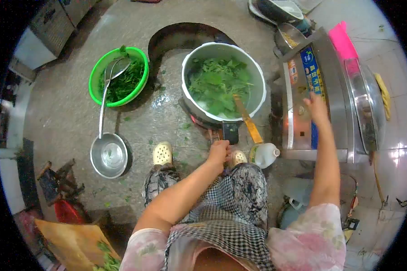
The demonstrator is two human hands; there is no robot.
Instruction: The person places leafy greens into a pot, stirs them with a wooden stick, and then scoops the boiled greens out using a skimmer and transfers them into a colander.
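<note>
Closest to the camera, wears a checked apron (217,226) between pale flowered sleeves (312,235). Slants the left arm inward across the lap, bringing the left hand (219,151) down beside the pot's black handle (230,132), with fingers curled. Cannot tell whether clamped on anything or merely near. Stretches the right arm nearly straight ahead, with the right hand (317,107) over the labelled front of a metal cabinet (294,106); has thumb and forefinger apart, with nothing visible between. Impossible to say whether touching the panel.

Hidden under the left hand and handle: much of the burner (194,118), with only a reddish glow visible at one side. Cut off at the lower left: a tan board (72,239) with greens beside it. Too blurred to read: most lettering on the cabinet.

In front of the knees, wide and silvery with a pale rim: the pot (203,101), holding bright green leaves (219,81) in cloudy liquid. Against its near rim: a flat wooden stick (249,122), slanting outward. To the left: a green basin (95,90) of darker leaves (126,83), with a ladle (105,97) reaching down to a small metal bowl (108,156).
</note>
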